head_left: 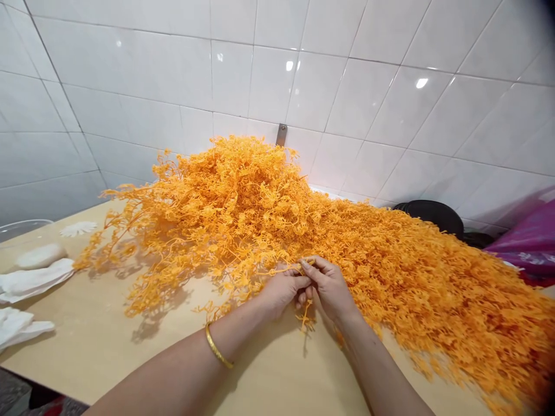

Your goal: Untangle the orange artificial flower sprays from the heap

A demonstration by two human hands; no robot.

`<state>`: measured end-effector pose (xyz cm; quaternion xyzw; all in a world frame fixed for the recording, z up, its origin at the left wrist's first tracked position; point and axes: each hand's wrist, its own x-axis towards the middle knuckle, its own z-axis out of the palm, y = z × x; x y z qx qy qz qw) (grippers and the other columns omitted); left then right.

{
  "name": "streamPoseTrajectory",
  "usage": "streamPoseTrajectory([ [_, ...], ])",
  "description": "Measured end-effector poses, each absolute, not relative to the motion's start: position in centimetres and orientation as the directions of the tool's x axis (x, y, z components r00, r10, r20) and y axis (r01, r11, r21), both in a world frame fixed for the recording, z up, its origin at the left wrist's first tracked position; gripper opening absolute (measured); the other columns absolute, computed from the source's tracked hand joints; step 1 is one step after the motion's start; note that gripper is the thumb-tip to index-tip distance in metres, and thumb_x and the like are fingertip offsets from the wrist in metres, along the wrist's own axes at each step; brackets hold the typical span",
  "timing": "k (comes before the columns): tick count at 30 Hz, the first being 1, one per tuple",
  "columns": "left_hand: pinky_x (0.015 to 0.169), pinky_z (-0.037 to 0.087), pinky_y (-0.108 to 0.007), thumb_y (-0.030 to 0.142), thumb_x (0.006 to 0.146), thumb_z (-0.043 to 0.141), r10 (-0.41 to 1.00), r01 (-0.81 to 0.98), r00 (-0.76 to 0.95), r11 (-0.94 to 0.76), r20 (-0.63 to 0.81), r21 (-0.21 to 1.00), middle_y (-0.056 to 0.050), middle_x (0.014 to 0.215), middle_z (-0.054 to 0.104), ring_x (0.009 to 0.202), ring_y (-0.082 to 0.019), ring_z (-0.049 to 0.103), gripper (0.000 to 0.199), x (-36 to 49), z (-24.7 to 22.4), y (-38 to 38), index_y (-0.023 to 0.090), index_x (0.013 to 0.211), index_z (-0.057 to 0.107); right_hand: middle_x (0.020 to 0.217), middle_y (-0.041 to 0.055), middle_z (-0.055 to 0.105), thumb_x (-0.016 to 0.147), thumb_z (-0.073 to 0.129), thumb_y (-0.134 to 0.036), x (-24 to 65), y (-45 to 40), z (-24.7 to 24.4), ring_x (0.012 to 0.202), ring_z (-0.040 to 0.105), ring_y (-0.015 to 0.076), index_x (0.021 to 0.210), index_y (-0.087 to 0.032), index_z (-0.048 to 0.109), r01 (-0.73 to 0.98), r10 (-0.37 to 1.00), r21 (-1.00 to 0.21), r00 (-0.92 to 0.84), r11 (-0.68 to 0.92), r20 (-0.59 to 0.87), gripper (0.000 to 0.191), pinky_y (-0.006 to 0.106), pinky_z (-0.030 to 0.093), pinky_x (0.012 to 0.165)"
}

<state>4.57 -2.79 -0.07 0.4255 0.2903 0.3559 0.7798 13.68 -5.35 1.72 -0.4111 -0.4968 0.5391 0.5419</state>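
Observation:
A large heap of orange plastic sprigs [247, 196] lies on the pale wooden table [269, 381], tallest at the centre and spread out to the right. At the near edge of the heap my two hands meet. My left hand [286, 292], below a gold bangle, has its fingers closed around a thin orange stem. My right hand [327, 283] pinches the same stem between thumb and finger, touching the left fingertips. One small orange sprig [306, 320] hangs beneath the hands.
White gloves [37, 280] and a white oval object [41, 256] lie at the table's left, near a flat white piece [78, 229]. Black round objects [433, 216] and a purple bag [526, 237] stand behind the heap at right. A tiled wall [173, 69] closes the back.

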Motion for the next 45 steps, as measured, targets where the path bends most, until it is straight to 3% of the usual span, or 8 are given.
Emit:
streamPoseTrajectory([
  [5, 0.03, 0.017, -0.018, 0.02, 0.067, 0.051, 0.769, -0.271, 0.617, 0.407, -0.167, 0.873, 0.004, 0.035, 0.039, 0.026, -0.003, 0.03, 0.023, 4.3, 1.1, -2.9, 0.013, 0.046, 0.045, 0.035, -0.0071, 0.045, 0.066, 0.06, -0.034, 13.2, -5.2, 1.9, 0.025, 0.042, 0.0096, 0.061, -0.019, 0.048, -0.365, 0.993, -0.925, 0.084, 0.105, 0.079, 0.02, 0.021, 0.036, 0.029],
  [14, 0.029, 0.014, -0.018, 0.022, 0.065, 0.056, 0.719, -0.397, 0.695, 0.387, -0.004, 0.832, 0.005, 0.039, 0.042, 0.028, -0.002, 0.026, 0.017, 4.1, 1.0, -2.3, 0.014, 0.053, 0.046, 0.043, -0.0047, 0.05, 0.061, 0.064, -0.031, 13.1, -4.8, 2.0, 0.026, 0.04, 0.0075, 0.056, -0.017, 0.048, -0.416, 0.963, -0.9, 0.269, 0.13, 0.014, 0.021, 0.024, 0.039, 0.031],
  [20, 0.032, 0.016, -0.017, 0.024, 0.067, 0.056, 0.591, -0.27, 0.804, 0.449, -0.057, 0.852, 0.005, 0.045, 0.047, 0.03, -0.001, 0.028, 0.014, 3.3, 1.7, -3.5, 0.012, 0.073, 0.055, 0.053, -0.0017, 0.055, 0.07, 0.053, -0.026, 17.0, -3.9, 2.5, 0.056, 0.06, 0.0146, 0.06, -0.02, 0.043, -0.483, 0.864, -0.859, 0.493, 0.169, -0.107, 0.016, 0.029, 0.05, 0.053],
  [26, 0.035, 0.024, -0.018, 0.029, 0.066, 0.058, 0.731, -0.232, 0.671, 0.366, -0.124, 0.901, 0.003, 0.049, 0.052, 0.033, -0.004, 0.037, 0.021, 4.4, 0.2, -3.7, 0.014, 0.08, 0.054, 0.057, -0.005, 0.053, 0.07, 0.054, -0.029, 17.8, -4.5, 2.5, 0.047, 0.051, 0.0112, 0.093, -0.024, 0.052, 0.143, 0.817, -0.976, 0.534, 0.166, 0.217, 0.024, 0.027, 0.042, 0.05],
  [30, 0.034, 0.022, -0.019, 0.023, 0.068, 0.054, 0.784, -0.191, 0.601, 0.326, -0.152, 0.926, 0.002, 0.05, 0.052, 0.031, -0.004, 0.034, 0.01, 4.8, 0.0, -3.6, 0.015, 0.074, 0.053, 0.083, 0.0045, 0.056, 0.071, 0.052, -0.039, 16.8, -5.0, 2.7, 0.078, 0.053, 0.0177, 0.082, -0.02, 0.061, 0.539, 0.849, -0.823, 0.337, 0.181, 0.408, 0.024, 0.031, 0.04, 0.069],
  [36, 0.037, 0.019, -0.02, 0.012, 0.061, 0.057, 0.849, -0.148, 0.498, 0.283, -0.176, 0.948, 0.007, 0.036, 0.034, 0.032, -0.004, 0.029, 0.014, 5.5, -0.8, -3.5, 0.015, 0.053, 0.046, 0.092, 0.0055, 0.056, 0.069, 0.057, -0.037, 15.0, -5.3, 2.7, 0.092, 0.047, 0.0212, 0.073, -0.023, 0.065, 0.588, 0.902, -0.722, -0.031, 0.365, 0.431, 0.017, 0.036, 0.033, 0.083],
  [42, 0.041, 0.024, -0.019, 0.014, 0.06, 0.058, 0.791, -0.151, 0.592, 0.294, -0.152, 0.944, 0.006, 0.044, 0.042, 0.036, -0.003, 0.033, 0.007, 4.7, 0.5, -3.7, 0.014, 0.063, 0.051, 0.066, 0.0014, 0.054, 0.077, 0.046, -0.036, 15.0, -5.1, 2.3, 0.065, 0.048, 0.0149, 0.064, -0.019, 0.054, 0.515, 0.889, -0.802, 0.153, 0.302, 0.433, 0.023, 0.027, 0.037, 0.062],
  [45, 0.04, 0.024, -0.019, 0.012, 0.066, 0.052, 0.808, -0.11, 0.558, 0.298, -0.189, 0.948, 0.005, 0.04, 0.042, 0.034, -0.005, 0.035, 0.006, 4.5, 1.2, -3.8, 0.014, 0.061, 0.052, 0.072, 0.0017, 0.056, 0.078, 0.044, -0.038, 15.0, -5.1, 2.3, 0.068, 0.05, 0.0148, 0.074, -0.019, 0.055, 0.419, 0.914, -0.858, 0.134, 0.297, 0.382, 0.023, 0.026, 0.038, 0.062],
])
